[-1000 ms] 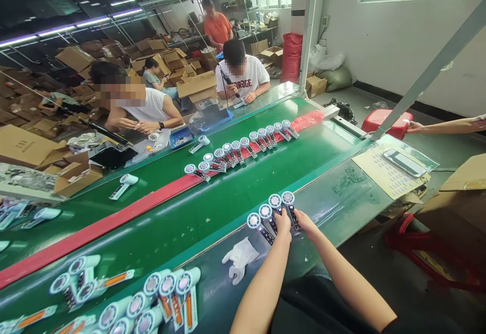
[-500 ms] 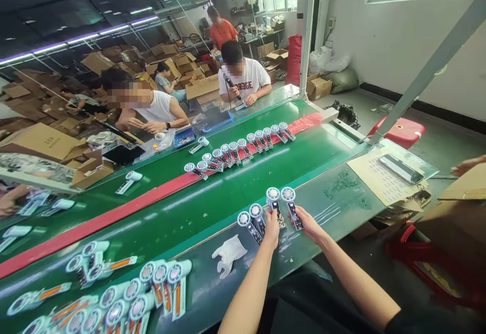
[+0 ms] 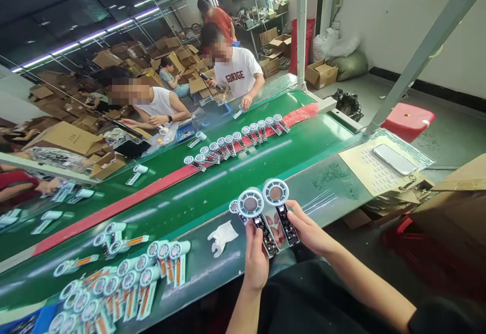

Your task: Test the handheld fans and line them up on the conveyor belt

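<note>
White-rimmed round device (image 3: 250, 204) with black circuit board (image 3: 266, 236) pinched in the left hand (image 3: 255, 260), a second device (image 3: 276, 193) gripped in the right hand (image 3: 308, 230), both just right of a white glove (image 3: 223, 238).

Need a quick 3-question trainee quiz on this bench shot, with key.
1. What does the left hand hold?
A) a phone
B) a round-headed device with a black circuit-board handle
C) a cardboard box

2. True or false: the right hand is touching the white glove.

3. What colour is the strip lying along the green belt?

Key: 1 B; 2 false, the glove lies apart from the hands; 3 red.
</note>
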A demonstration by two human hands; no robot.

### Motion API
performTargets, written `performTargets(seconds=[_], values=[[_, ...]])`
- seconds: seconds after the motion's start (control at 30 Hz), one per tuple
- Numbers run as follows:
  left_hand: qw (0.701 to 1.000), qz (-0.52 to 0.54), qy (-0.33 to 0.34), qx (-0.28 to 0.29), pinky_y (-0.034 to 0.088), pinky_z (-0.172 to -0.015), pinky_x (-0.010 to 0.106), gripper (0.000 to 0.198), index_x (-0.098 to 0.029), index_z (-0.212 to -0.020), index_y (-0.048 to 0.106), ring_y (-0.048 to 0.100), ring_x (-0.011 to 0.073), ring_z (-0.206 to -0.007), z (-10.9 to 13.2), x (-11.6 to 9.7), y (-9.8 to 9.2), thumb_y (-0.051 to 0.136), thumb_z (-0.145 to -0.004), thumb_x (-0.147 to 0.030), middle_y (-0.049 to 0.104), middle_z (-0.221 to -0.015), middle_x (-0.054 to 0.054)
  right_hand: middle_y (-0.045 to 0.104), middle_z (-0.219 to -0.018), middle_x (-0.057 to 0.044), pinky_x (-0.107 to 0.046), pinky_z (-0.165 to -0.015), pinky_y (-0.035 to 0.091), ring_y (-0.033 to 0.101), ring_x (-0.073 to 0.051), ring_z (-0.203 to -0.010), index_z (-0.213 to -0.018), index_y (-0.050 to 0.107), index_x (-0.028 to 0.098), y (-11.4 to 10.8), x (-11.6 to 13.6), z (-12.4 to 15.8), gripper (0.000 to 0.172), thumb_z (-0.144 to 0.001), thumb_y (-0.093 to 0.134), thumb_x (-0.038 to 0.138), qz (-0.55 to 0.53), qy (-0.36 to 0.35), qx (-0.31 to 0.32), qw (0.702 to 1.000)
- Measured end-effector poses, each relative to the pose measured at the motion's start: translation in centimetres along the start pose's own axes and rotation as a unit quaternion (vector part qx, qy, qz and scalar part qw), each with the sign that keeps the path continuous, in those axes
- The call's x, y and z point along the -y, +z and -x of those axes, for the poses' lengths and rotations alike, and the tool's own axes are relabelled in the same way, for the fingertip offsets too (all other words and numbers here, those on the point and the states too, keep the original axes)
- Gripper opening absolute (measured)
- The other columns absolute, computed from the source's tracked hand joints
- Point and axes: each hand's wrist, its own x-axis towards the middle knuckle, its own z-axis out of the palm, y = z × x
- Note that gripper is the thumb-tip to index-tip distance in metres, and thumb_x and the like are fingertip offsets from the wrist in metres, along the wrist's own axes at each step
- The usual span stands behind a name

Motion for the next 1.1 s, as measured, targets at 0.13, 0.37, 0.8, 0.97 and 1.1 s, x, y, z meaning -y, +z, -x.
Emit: performTargets(seconds=[0.13, 0.37, 0.8, 0.97, 1.1], values=[[0.999, 0.037, -0.018, 0.002, 0.054, -0.08, 0.033, 0.047, -0.025, -0.122, 0.05, 0.066, 0.0223, -0.096, 2.0, -0.2, 0.7, 0.065, -0.083, -0.047, 0.067, -0.1, 0.005, 0.059, -0.102, -0.001, -0.026, -0.066, 0.046, 0.056, -0.011, -0.072, -0.125, 0.038, 0.029, 1.0, 0.6, 1.7, 0.042, -0.093, 0.056, 0.051, -0.027, 0.012, 0.009, 1.0], [1.0, 0.019, -0.021, 0.0, 0.05, -0.093, 0.038, 0.071, -0.029, -0.141, 0.037, 0.061, 0.0271, -0.113, 4.8, -1.0, 1.1, 0.067, -0.078, -0.046, 0.064, -0.122, 0.007, 0.056, -0.122, -0.005, -0.03, -0.077, 0.047, 0.057, -0.015, -0.086, -0.132, 0.047, 0.029, 2.0, 1.0, 4.3, 0.045, -0.091, 0.059, 0.043, -0.07, -0.006, 0.007, 0.998], [0.99, -0.018, 0.035, 0.133, 0.054, -0.078, 0.034, 0.058, -0.031, -0.128, 0.046, 0.06, 0.0233, -0.097, 6.6, -2.3, 0.4, 0.07, -0.075, -0.029, 0.059, -0.108, 0.005, 0.059, -0.123, -0.008, -0.034, -0.07, 0.053, 0.06, -0.023, -0.097, -0.132, 0.052, 0.027, 4.1, 2.0, 6.0, 0.048, -0.086, 0.06, 0.038, -0.112, -0.032, 0.018, 0.993], [0.99, -0.055, 0.029, 0.126, 0.052, -0.072, 0.029, 0.043, -0.027, -0.124, 0.046, 0.06, 0.0172, -0.082, 6.1, -2.3, 0.5, 0.065, -0.085, -0.031, 0.061, -0.092, 0.003, 0.06, -0.123, -0.008, -0.035, -0.071, 0.054, 0.06, -0.022, -0.093, -0.132, 0.053, 0.027, 4.2, 1.2, 6.0, 0.046, -0.087, 0.059, 0.036, -0.12, -0.059, 0.013, 0.991], [0.993, -0.051, 0.008, 0.102, 0.053, -0.073, 0.029, 0.056, -0.024, -0.13, 0.046, 0.063, 0.0198, -0.088, 5.6, -2.3, 0.2, 0.07, -0.08, -0.034, 0.065, -0.101, 0.006, 0.058, -0.127, -0.008, -0.035, -0.073, 0.053, 0.06, -0.022, -0.094, -0.134, 0.052, 0.027, 4.2, 0.6, 6.0, 0.047, -0.088, 0.059, 0.036, -0.107, -0.074, 0.013, 0.991]])
